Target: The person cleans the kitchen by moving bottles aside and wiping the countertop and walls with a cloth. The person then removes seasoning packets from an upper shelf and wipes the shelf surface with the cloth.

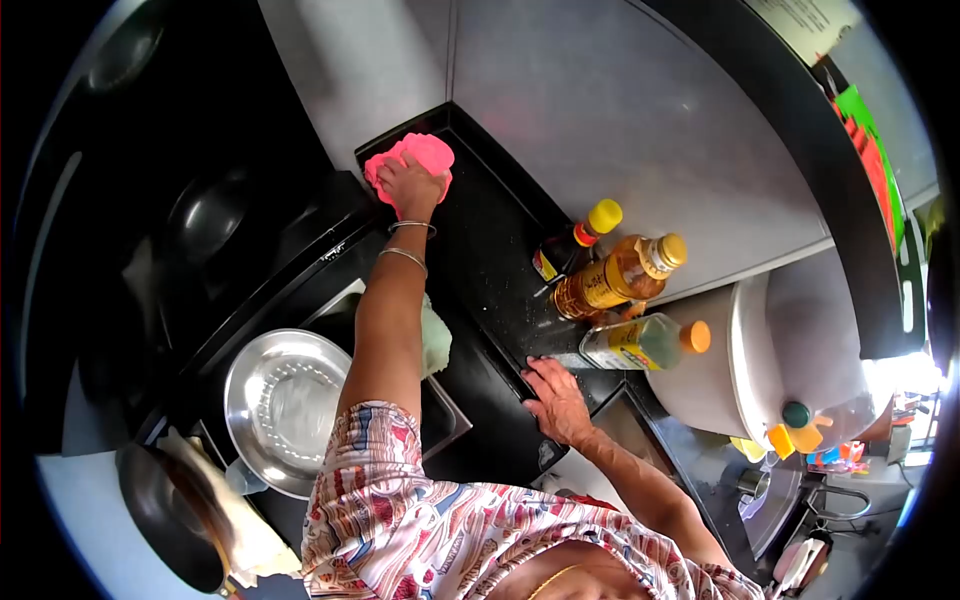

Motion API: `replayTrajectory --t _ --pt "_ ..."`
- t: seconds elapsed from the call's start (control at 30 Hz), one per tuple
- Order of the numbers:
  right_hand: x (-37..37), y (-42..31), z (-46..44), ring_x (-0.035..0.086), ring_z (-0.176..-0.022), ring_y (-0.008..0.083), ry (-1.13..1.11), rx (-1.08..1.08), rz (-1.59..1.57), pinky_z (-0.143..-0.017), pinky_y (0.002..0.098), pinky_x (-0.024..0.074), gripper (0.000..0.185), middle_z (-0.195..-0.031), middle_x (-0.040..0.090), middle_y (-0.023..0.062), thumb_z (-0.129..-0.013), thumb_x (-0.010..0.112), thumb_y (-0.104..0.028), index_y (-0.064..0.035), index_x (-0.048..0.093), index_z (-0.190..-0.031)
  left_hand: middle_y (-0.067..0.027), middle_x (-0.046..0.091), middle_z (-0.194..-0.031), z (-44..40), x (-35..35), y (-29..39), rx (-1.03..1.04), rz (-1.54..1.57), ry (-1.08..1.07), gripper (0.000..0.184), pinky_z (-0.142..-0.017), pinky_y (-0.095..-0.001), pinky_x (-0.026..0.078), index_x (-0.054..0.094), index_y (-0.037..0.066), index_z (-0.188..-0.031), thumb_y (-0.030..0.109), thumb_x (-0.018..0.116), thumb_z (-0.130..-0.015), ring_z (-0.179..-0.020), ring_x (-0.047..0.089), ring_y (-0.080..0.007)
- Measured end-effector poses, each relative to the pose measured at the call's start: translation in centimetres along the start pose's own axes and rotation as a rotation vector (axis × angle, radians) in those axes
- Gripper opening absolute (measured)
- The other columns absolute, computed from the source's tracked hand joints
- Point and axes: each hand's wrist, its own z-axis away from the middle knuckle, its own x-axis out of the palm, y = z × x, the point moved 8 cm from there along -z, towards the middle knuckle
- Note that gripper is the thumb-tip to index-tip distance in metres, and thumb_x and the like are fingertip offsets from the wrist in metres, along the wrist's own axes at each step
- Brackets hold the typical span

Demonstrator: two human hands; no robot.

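Note:
My left hand [410, 185], with two bangles at the wrist, is stretched far forward. Its fingers press a bright pink cloth [432, 152] onto the far corner of the black ledge [480, 230], by its raised rim. My right hand [560, 402] lies palm down on the black surface near the ledge's lower edge, fingers spread and holding nothing. Just beyond it stands a clear bottle with an orange cap [640, 343]. Behind that are an amber oil bottle [612, 285] and a dark sauce bottle with a yellow cap [570, 250].
A shiny steel bowl [290, 400] sits left of my left arm, and a pale green cloth [435, 340] shows on its right. At the lower left is a dark pan [165, 520]. A large whitish container [700, 350] stands right of the bottles, below a dark curved shelf edge [800, 130].

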Motion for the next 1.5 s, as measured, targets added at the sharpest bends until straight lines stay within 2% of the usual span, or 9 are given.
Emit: replayTrajectory --t 0.23,0.43,0.53,0.63,0.7,0.77,0.83,1.23,1.5 --pt "0.1 -0.1 -0.1 0.036 -0.122 0.0329 -0.017 0.011 -0.006 -0.100 0.0439 0.0321 0.047 -0.129 0.041 0.0127 -0.076 0.064 -0.020 -0.0049 0.049 -0.118 -0.0256 0.033 -0.129 -0.9 0.1 1.7 -0.083 -0.005 -0.116 0.087 -0.095 -0.0457 0.034 0.039 0.004 -0.126 0.050 0.074 -0.061 -0.116 0.034 -0.0404" --pt "0.4 0.3 -0.3 0.035 -0.122 0.0336 -0.045 0.017 -0.023 -0.099 0.0447 0.0304 0.048 -0.129 0.040 0.0124 -0.076 0.063 -0.022 -0.0055 0.048 -0.119 -0.0132 0.040 -0.129 -2.5 4.1 4.6 0.142 -0.050 -0.109 0.075 -0.094 -0.0450 0.035 0.044 0.016 -0.126 0.037 0.075 -0.061 -0.116 0.036 -0.0344" --pt "0.0 0.0 -0.1 0.035 -0.122 0.0324 -0.040 0.015 -0.006 -0.099 0.0432 0.0319 0.047 -0.129 0.040 0.0124 -0.076 0.064 -0.020 -0.0052 0.049 -0.117 -0.0027 0.055 -0.112 -2.2 3.2 4.4 0.401 0.368 0.047 0.063 -0.091 -0.0444 0.037 0.054 0.019 -0.117 0.018 0.075 -0.058 -0.114 0.041 -0.0316" --pt "0.0 0.0 0.0 0.035 -0.122 0.0326 -0.019 0.000 -0.022 -0.099 0.0431 0.0317 0.047 -0.129 0.040 0.0127 -0.076 0.064 -0.019 -0.0051 0.049 -0.118 -0.0087 0.057 -0.107 -3.0 3.6 1.6 0.315 0.543 -0.091 0.059 -0.091 -0.0434 0.038 0.055 0.013 -0.115 0.015 0.075 -0.059 -0.107 0.047 -0.0338" --pt "0.0 0.0 -0.1 0.036 -0.121 0.0328 0.003 0.001 -0.003 -0.099 0.0428 0.0318 0.047 -0.128 0.041 0.0128 -0.076 0.064 -0.019 -0.0050 0.049 -0.118 -0.0134 0.059 -0.099 -1.0 -0.4 -2.0 0.159 0.863 0.496 0.052 -0.090 -0.0420 0.039 0.056 0.006 -0.109 0.013 0.073 -0.060 -0.100 0.051 -0.0354" --pt "-0.1 0.0 -0.2 0.036 -0.121 0.0331 0.010 0.004 0.001 -0.099 0.0428 0.0319 0.047 -0.128 0.041 0.0128 -0.075 0.064 -0.020 -0.0051 0.049 -0.118 -0.0215 0.048 -0.116 0.9 -4.1 -3.5 -0.056 0.709 0.704 0.066 -0.092 -0.0460 0.036 0.044 0.003 -0.121 0.013 0.073 -0.062 -0.112 0.042 -0.0387" --pt "0.0 -0.1 -0.2 0.036 -0.122 0.0332 -0.016 0.011 0.012 -0.099 0.0429 0.0319 0.048 -0.128 0.041 0.0129 -0.075 0.065 -0.020 -0.0051 0.048 -0.118 -0.0235 0.039 -0.125 0.9 -5.2 -4.8 -0.242 0.560 0.683 0.073 -0.093 -0.0475 0.034 0.037 0.003 -0.127 0.014 0.072 -0.064 -0.114 0.038 -0.0409" --pt "0.1 0.2 -0.3 0.037 -0.121 0.0346 -0.016 -0.003 -0.015 -0.097 0.0453 0.0333 0.049 -0.127 0.042 0.0133 -0.075 0.065 -0.022 -0.0046 0.048 -0.118 -0.0223 0.039 -0.116 -0.5 -5.3 -1.0 -0.167 0.111 0.505 0.068 -0.085 -0.0428 0.040 0.041 0.001 -0.117 0.009 0.072 -0.057 -0.101 0.042 -0.0379" --pt "-0.1 0.3 -0.7 0.040 -0.118 0.0334 -0.014 -0.017 -0.049 -0.095 0.0448 0.0350 0.051 -0.127 0.043 0.0120 -0.071 0.068 -0.021 -0.0057 0.050 -0.115 -0.0216 0.037 -0.114 -4.2 0.2 7.9 0.098 0.419 0.374 0.052 -0.084 -0.0435 0.043 0.049 -0.001 -0.109 0.007 0.067 -0.061 -0.101 0.043 -0.0376"
